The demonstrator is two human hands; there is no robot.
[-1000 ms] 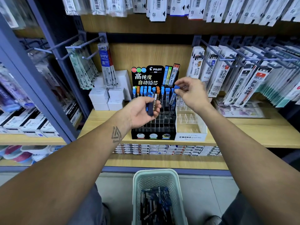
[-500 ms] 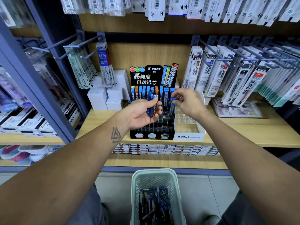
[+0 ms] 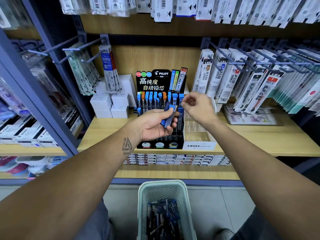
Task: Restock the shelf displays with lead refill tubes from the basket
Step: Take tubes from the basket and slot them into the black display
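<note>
Shelf crowded: white boxes left of black display rack, clear tray right of it, hanging refill packs above. Basket of tubes on floor below. Left hand, palm up before rack, gripping lead refill tubes. Right hand just beside, fingers loosely curled, holding nothing visible.

Black display stand: "PILOT" header, below it Chinese "高纯度 自动铅芯". Tube pictured on header: "0.5 HB". Tubes in stand: "HB". Clear display box: "MONO graph MG". Hanging pack, left hook: "BRFV". Hanging packs, right hooks: "JF-0.5", "BJF-0.5".
</note>
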